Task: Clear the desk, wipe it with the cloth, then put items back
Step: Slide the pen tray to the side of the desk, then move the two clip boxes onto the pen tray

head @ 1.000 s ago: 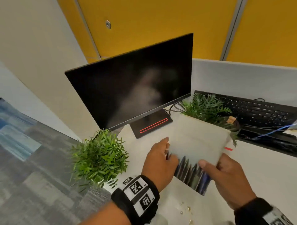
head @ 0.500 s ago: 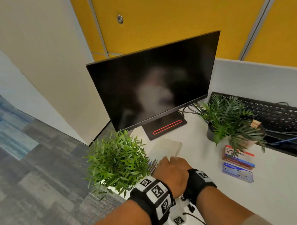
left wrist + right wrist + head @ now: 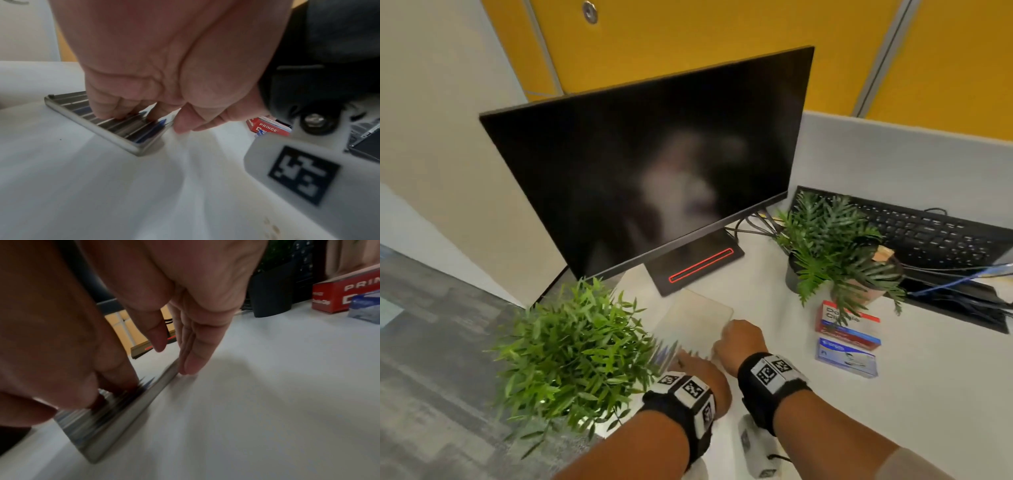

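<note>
A flat, frosted pen case [image 3: 698,318] with several pens inside lies on the white desk [image 3: 928,394], between the left plant and the monitor base. My left hand [image 3: 688,363] is at its near end. In the left wrist view the bent fingers [image 3: 107,112] press on the case [image 3: 107,129] and the thumb sits at its side edge. My right hand [image 3: 736,339] is at the case's right edge. In the right wrist view its straight fingers [image 3: 189,363] touch that edge of the case [image 3: 115,415]. No cloth is in view.
A dark monitor [image 3: 654,171] stands behind the case. A bushy potted plant [image 3: 575,349] sits at the desk's left edge, above the floor. Another plant [image 3: 832,246], a black keyboard [image 3: 935,236] with cables, a red box [image 3: 846,325] and a blue box [image 3: 846,356] are to the right.
A second ago both hands held the case up and tilted above the desk. It now lies flat beside the left plant, with both hands lowered onto it.
</note>
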`<state>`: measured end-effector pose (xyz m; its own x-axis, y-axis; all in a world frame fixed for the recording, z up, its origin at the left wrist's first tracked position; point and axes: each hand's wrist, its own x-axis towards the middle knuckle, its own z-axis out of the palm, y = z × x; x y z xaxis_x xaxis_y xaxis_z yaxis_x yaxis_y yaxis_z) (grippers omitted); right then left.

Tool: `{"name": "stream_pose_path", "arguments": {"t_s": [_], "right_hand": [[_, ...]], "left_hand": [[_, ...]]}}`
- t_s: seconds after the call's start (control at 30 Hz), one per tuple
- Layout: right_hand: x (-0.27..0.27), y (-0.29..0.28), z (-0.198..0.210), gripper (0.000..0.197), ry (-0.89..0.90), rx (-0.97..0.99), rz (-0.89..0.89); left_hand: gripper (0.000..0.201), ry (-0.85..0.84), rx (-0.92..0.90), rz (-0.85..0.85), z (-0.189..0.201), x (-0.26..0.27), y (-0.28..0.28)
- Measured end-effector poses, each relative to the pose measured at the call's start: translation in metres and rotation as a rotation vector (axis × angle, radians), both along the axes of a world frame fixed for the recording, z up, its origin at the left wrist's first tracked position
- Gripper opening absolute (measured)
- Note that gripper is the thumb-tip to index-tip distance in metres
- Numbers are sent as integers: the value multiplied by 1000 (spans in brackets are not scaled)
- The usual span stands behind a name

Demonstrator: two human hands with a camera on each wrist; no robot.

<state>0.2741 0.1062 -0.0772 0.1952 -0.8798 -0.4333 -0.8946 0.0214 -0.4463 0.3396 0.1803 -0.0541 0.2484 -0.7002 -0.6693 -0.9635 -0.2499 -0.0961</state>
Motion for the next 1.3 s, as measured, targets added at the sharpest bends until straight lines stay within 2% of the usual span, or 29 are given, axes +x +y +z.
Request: {"name": "stream_pose_path", "arguments": {"t_s": [0.07,0.13,0.23,0.27,0.37,0.43,0.5,0.63,0.73,0.8,0.97,1.1,1.3], "right_hand": [[-14,6,10,30,-78,-38,23],[-41,13,21,27,-140,-83,18],[-107,21,31,15,-118,-172,10],[-131,21,33,13,-81,-193,2],[-202,13,28,24,41,-235,-95],[-240,0,23,23,33,-218,-187],[-264,-19,16,14,-43,-221,-225],[-277,-57,-1,38,-112,-261,-144],[-275,-75,-12,31,-82,-258,29],[-273,-81,-12,30,-54,-244,77],[-274,-88,-14,46,-39,-214,100],[-276,-85,-15,42,-91,-216,46],[-269,-65,-10,53,-153,-218,34]], "left_hand": [[52,-1,11,-46,3,-1,-1],[51,70,-85,-18,6,-12,0],[49,313,-328,83,19,-39,-11],[47,368,-356,80,22,-50,-18],[45,466,-361,73,25,-84,-45],[43,490,-343,91,21,-106,-61],[43,481,-332,69,15,-127,-74],[44,429,-382,-72,1,-164,-91],[40,351,-406,-215,-15,-178,-99],[34,287,-395,-257,-22,-179,-102],[29,236,-361,-297,-31,-175,-102],[33,270,-366,-304,-32,-168,-99],[30,292,-371,-285,-17,-160,-81]]}}
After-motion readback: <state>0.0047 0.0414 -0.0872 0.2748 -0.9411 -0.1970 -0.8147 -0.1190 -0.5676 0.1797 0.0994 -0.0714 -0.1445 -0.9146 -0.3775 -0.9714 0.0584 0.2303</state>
